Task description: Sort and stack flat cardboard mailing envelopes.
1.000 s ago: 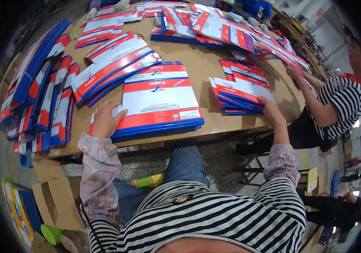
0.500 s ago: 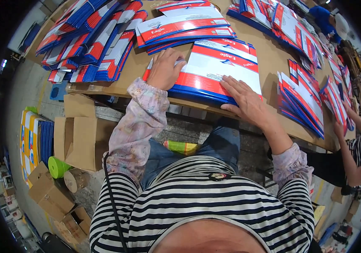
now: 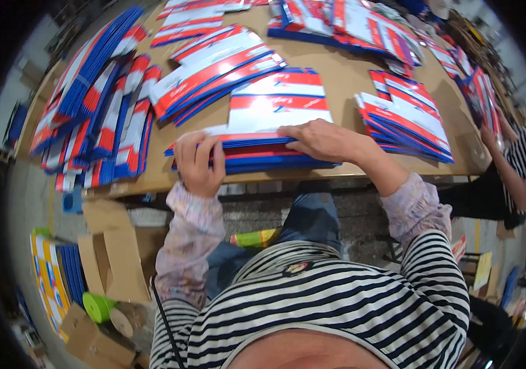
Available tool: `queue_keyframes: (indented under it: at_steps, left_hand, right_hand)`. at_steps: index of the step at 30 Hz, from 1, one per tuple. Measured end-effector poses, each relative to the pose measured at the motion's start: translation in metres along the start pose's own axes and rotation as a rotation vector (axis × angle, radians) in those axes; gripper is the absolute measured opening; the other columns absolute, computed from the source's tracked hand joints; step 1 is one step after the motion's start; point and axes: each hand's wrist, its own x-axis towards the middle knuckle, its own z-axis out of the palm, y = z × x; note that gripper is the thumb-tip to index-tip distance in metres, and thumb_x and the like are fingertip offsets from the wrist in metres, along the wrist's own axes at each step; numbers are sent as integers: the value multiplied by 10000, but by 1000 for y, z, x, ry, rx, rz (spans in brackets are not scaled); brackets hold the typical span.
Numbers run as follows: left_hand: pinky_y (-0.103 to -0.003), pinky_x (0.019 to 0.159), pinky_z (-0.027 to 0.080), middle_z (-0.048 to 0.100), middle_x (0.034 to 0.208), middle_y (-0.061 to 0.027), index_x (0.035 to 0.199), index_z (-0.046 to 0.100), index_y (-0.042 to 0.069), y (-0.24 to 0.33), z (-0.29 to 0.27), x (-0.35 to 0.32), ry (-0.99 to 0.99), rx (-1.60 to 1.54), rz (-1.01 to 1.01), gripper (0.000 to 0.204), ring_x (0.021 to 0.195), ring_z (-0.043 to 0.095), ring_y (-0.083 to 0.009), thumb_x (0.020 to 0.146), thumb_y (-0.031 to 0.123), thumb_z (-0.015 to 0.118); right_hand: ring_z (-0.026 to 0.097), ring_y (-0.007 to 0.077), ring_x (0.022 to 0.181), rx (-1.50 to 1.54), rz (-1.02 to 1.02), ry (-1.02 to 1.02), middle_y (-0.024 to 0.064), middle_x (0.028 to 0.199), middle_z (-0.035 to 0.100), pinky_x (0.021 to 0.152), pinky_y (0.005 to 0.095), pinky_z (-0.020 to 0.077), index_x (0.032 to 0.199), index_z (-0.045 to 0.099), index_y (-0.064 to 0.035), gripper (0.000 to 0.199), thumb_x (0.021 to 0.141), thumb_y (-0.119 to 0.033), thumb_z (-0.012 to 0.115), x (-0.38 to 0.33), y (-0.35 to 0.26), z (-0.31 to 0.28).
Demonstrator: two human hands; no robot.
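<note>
The left hand (image 3: 198, 163) now grips the near left corner of the stack of flat packets (image 3: 263, 132), fingers curled over the top and thumb underneath, where half a second ago it lay flat further up on the pile; the right hand (image 3: 319, 140) has slid in from the right edge and now presses palm-down on the lower sheets, fingers spread and pointing left, holding nothing closed. The top few packets look lifted and fanned away from the rest, so a gap of blue edges shows between the two hands. The stack sits at the near edge of the table (image 3: 349, 80), right in front of the person. The packets are thin, glossy rectangles, white with red bands and blue borders, their edges making neat blue stripes. Just to the right lies another stack (image 3: 406, 120), slightly fanned, and to the left long rows of the same packets (image 3: 100, 117) overlap like roof tiles. The table is plain brown board, matte and a little scuffed. At the far right another person's arm (image 3: 509, 154) in a striped sleeve reaches over it. Below the table edge, open cardboard boxes (image 3: 115, 252) and a green roll (image 3: 99, 305) sit on the grey floor.
</note>
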Motion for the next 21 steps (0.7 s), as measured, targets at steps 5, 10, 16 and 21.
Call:
queue_keyframes:
  at_steps: [5,10,16,21]
  left_hand:
    - [-398,798,417,582,963,-101,949,628,50,9,-1,-8,-46,10,-22,209,890,558,-299,751,44,696]
    - [-401,795,418,575,960,-96,980,624,68,8,-4,-15,-101,8,-77,247,885,560,-290,750,99,707]
    - [-408,799,448,550,1033,-133,1014,606,42,3,-11,-23,-70,-26,-159,309,929,551,-322,739,91,737]
    - [-416,840,448,480,1176,-181,1114,563,29,2,-14,-2,100,42,-188,404,1057,519,-341,751,82,734]
  right_hand:
    - [627,387,864,29,-85,82,239,879,653,775,460,482,1170,585,1,380,910,-276,567,-1,11,-1]
    - [632,371,873,113,-123,15,230,935,661,812,422,481,1145,637,-16,408,864,-312,630,-5,7,-11]
    - [630,365,832,45,-96,42,223,852,655,782,432,483,1149,628,-31,333,882,-227,595,3,6,-19]
    - [612,373,747,-35,56,217,238,847,629,719,418,494,1203,584,-50,343,861,-65,556,-13,-6,-63]
